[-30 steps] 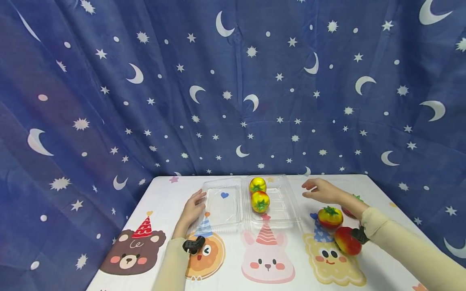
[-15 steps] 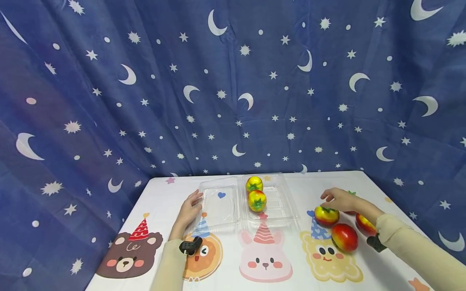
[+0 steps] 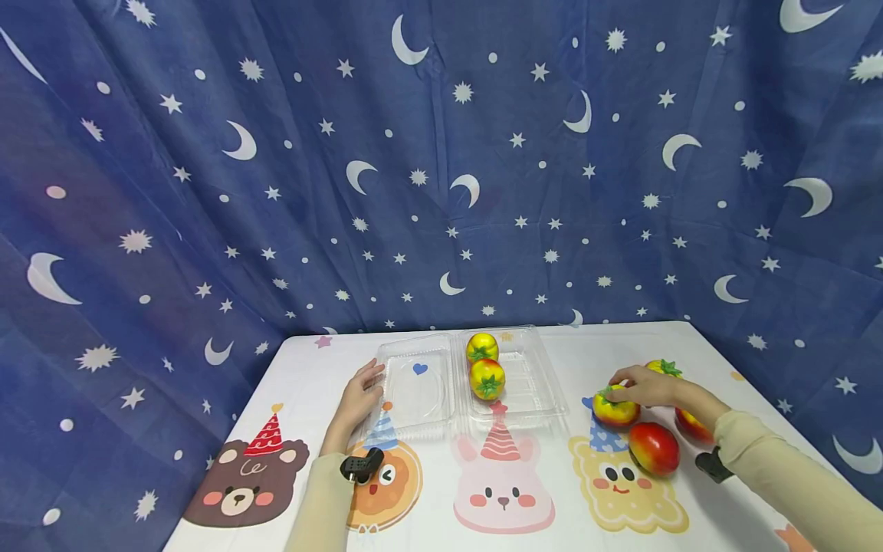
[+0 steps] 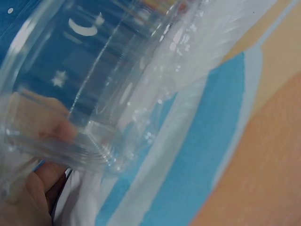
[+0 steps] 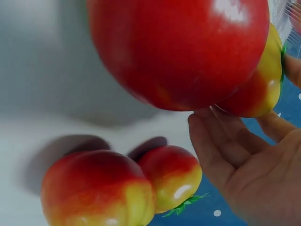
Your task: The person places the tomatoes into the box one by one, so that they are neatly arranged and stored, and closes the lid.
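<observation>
My right hand (image 3: pixel 641 386) grips a round red-and-yellow fruit (image 3: pixel 616 408) with a green leafy top, thumb near the leaves and fingers on the far side. In the right wrist view a red fruit (image 5: pixel 183 47) partly hides the gripped fruit (image 5: pixel 256 92). At the left edge of a clear plastic clamshell box (image 3: pixel 455 422), my left hand (image 3: pixel 360 397) touches the box's left half with relaxed fingers. The left wrist view shows part of that hand (image 4: pixel 37 117) through the clear wall. Two yellow-red fruits (image 3: pixel 487 379) sit in the box's right half.
A red fruit (image 3: pixel 654 448) lies just in front of the gripped one. Two more fruits, one behind the right hand (image 3: pixel 664 367) and one by the wrist (image 3: pixel 693 426), lie on the white cartoon-print cloth (image 3: pixel 428 529). A blue star-and-moon curtain (image 3: pixel 441 192) hangs behind.
My right hand has moved right and down from beside the box to the loose fruits and taken hold of one. The left hand stays at the box; the view has shifted slightly.
</observation>
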Demonstrator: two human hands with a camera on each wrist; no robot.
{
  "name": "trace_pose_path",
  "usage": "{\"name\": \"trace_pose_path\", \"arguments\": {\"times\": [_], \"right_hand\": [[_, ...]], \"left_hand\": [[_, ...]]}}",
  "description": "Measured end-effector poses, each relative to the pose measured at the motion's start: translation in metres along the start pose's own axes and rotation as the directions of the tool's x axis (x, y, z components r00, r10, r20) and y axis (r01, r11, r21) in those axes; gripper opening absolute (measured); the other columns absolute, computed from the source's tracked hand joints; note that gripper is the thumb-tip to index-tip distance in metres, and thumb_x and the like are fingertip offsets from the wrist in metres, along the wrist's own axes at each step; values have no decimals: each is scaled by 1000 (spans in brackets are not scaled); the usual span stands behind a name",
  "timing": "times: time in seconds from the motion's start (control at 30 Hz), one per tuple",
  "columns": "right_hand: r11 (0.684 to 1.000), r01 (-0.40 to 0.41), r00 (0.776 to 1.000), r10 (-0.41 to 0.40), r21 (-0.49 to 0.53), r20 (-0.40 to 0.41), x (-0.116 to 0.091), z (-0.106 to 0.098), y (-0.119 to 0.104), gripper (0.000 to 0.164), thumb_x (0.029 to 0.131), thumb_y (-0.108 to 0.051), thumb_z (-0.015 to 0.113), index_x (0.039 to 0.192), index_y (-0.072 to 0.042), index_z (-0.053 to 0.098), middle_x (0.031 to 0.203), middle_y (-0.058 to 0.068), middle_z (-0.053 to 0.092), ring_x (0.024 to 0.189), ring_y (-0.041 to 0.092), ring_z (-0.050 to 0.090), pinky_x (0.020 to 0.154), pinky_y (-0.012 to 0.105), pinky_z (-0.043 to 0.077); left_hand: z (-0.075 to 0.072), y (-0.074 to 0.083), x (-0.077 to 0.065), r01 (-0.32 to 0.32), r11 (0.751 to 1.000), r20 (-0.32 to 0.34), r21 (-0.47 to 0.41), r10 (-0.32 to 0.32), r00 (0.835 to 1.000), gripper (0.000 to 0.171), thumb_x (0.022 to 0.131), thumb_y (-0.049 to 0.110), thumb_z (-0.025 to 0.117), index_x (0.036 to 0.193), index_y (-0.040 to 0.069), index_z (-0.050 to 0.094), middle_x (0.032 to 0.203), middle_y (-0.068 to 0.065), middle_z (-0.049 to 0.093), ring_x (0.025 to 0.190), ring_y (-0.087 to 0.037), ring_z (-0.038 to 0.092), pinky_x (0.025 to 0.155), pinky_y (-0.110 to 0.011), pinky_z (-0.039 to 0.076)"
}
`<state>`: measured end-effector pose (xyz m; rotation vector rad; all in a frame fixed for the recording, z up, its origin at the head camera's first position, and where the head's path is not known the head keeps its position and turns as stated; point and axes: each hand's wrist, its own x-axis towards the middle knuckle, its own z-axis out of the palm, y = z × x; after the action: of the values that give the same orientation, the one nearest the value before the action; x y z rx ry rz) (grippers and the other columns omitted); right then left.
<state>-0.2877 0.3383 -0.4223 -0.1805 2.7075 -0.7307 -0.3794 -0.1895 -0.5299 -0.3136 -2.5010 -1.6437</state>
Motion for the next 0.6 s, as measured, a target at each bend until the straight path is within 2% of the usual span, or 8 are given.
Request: {"name": "trace_pose_path", "arguments": {"times": [0.13, 0.2, 0.47, 0.6], "right_hand": [[999, -53, 999, 53, 4, 14, 1, 1, -5, 58, 90, -38, 67, 123, 8, 56, 107, 17, 59, 90, 26, 56, 79, 44, 57], [998, -54, 998, 54, 8, 21, 1, 2, -6, 59, 90, -38, 67, 123, 9, 55, 104, 16, 60, 88, 26, 56, 78, 43, 57], [999, -44, 999, 44, 15, 4, 4, 4, -10, 61, 89, -38, 69, 124, 9, 55, 106, 15, 61, 90, 25, 56, 78, 42, 57], [999, -12, 1000, 12, 34, -22, 6, 2, -11, 58, 89, -36, 70, 123, 9, 56, 107, 14, 62, 89, 23, 57, 76, 40, 57]], "left_hand": [[-1, 0, 0, -9, 1000, 2, 9, 9, 1000, 49, 86, -8, 52, 135, -9, 53, 156, -20, 33, 130, -40, 49, 110, -48, 39], [-1, 0, 0, -12, 1000, 3, 10, 12, 1000, 49, 86, -8, 52, 135, -9, 53, 156, -21, 33, 130, -41, 49, 110, -49, 39], [0, 1, -1, -3, 1000, 1, 23, 3, 1000, 49, 87, -7, 52, 136, -7, 54, 156, -19, 33, 130, -39, 49, 110, -48, 39], [-1, 1, -1, 3, 999, -2, 32, -3, 1000, 49, 86, -6, 52, 136, -6, 54, 156, -18, 33, 131, -39, 49, 111, -48, 39]]}}
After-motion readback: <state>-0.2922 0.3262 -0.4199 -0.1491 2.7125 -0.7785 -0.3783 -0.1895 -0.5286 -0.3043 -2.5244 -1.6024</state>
